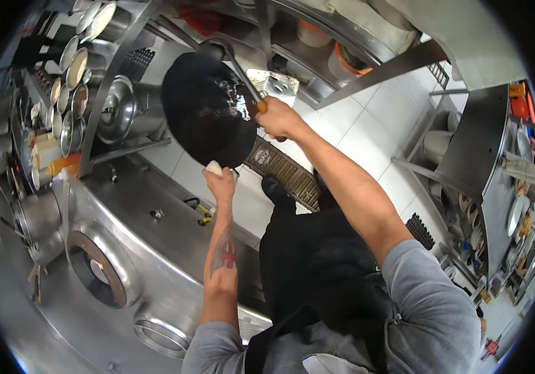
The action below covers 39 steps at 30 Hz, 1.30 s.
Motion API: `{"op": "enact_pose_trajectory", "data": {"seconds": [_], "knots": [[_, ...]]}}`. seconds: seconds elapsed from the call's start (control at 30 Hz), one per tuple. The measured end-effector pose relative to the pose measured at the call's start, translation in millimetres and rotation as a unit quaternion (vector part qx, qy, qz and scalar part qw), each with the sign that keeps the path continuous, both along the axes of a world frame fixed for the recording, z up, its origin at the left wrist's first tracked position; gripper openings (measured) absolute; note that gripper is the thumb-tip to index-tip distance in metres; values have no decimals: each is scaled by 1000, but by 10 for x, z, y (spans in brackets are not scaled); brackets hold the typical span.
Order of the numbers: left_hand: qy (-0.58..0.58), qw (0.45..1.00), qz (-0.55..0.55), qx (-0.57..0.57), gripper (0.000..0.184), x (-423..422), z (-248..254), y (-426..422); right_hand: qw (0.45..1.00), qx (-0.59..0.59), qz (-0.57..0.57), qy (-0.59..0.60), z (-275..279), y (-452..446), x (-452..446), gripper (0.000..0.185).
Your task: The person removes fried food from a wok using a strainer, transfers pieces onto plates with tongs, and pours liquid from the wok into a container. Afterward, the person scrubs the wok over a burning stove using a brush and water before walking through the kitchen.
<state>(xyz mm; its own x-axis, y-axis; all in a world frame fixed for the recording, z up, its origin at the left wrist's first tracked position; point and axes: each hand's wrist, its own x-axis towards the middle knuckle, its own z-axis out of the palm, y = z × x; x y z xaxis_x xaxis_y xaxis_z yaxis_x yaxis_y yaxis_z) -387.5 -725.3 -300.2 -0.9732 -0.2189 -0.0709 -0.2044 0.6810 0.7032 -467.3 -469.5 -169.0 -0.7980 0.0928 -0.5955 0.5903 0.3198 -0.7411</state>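
Note:
A large black wok point(202, 115) hangs in the air, tilted, above the tiled floor. My left hand point(220, 182) is closed on a pale cloth point(215, 167) at the wok's near edge. My right hand point(277, 118) grips the handle of a metal ladle point(240, 73), whose dark bowl lies over the wok's far rim. Glossy wet streaks shine on the wok's right part. Just behind the wok is a shiny metal container point(273, 87); what it holds is unclear.
A steel stove with a round burner point(97, 269) fills the lower left. Several metal pots stand at the upper left, near a large lidded pot point(116, 109). A steel shelf point(476, 149) with dishes is at the right. A brown mat point(283, 173) lies by my feet.

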Motion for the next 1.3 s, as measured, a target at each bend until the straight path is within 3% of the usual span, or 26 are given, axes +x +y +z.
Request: {"op": "enact_pose_trajectory", "data": {"seconds": [0.03,0.13,0.27,0.33,0.37,0.4,0.43,0.5,0.53,0.57,0.6,0.67,0.73,0.8,0.93,1.0,1.03,1.07,1.1,1.2,1.23,1.3], "knots": [[-30,999,15,15,49,-9,98,100,1000,-13,-10,-5,26,19,-24,22],[-81,996,20,-18,55,11,364,393,999,-31,-19,-18,94,107,-57,22],[-41,997,65,2,57,186,292,477,999,-31,-5,-5,200,-34,-146,18],[-16,985,168,25,54,277,259,428,999,-20,24,15,278,-31,-274,20],[-18,978,199,53,46,297,136,265,990,63,102,75,345,16,-351,23],[-29,968,214,130,42,299,30,34,965,142,176,135,424,34,-361,26],[-34,951,227,208,37,260,29,-149,961,139,188,147,577,24,-349,26],[-109,849,296,423,29,255,1021,-224,945,131,211,211,1011,-16,-256,30],[-129,808,301,491,23,343,1204,-294,936,125,222,241,1251,42,-151,32],[-141,784,297,526,22,489,1379,-334,966,-82,203,137,1484,163,8,27],[-156,757,300,560,22,755,1553,-301,961,-88,222,138,1709,300,194,27],[-91,744,317,581,19,1402,2085,24,876,-426,216,58,2222,650,503,23],[-10,689,354,633,18,1953,2662,384,838,-481,254,39,2657,947,732,21],[72,673,329,659,19,2480,3059,544,791,-553,261,13,3043,1157,1052,26],[186,645,372,641,20,3339,4109,938,717,-620,318,-22,3638,1517,1556,32],[279,707,307,573,21,3997,4268,962,702,-646,299,-26,3829,1540,1913,37],[340,685,342,546,17,4253,4400,1063,680,-669,298,-44,3870,1559,2074,40],[372,708,380,464,16,4566,4723,1333,625,-708,322,-67,3861,1546,2189,42],[388,702,417,428,16,4899,4869,1378,558,-734,371,-112,3807,1542,2214,42],[423,662,503,360,13,6047,5366,1635,513,-717,470,-41,3724,1267,2644,40],[440,658,504,347,14,6495,5504,1772,528,-709,467,-21,3701,1161,2918,39],[494,592,556,310,13,7240,5723,2066,503,-713,487,-51,3698,866,3525,36]]}}
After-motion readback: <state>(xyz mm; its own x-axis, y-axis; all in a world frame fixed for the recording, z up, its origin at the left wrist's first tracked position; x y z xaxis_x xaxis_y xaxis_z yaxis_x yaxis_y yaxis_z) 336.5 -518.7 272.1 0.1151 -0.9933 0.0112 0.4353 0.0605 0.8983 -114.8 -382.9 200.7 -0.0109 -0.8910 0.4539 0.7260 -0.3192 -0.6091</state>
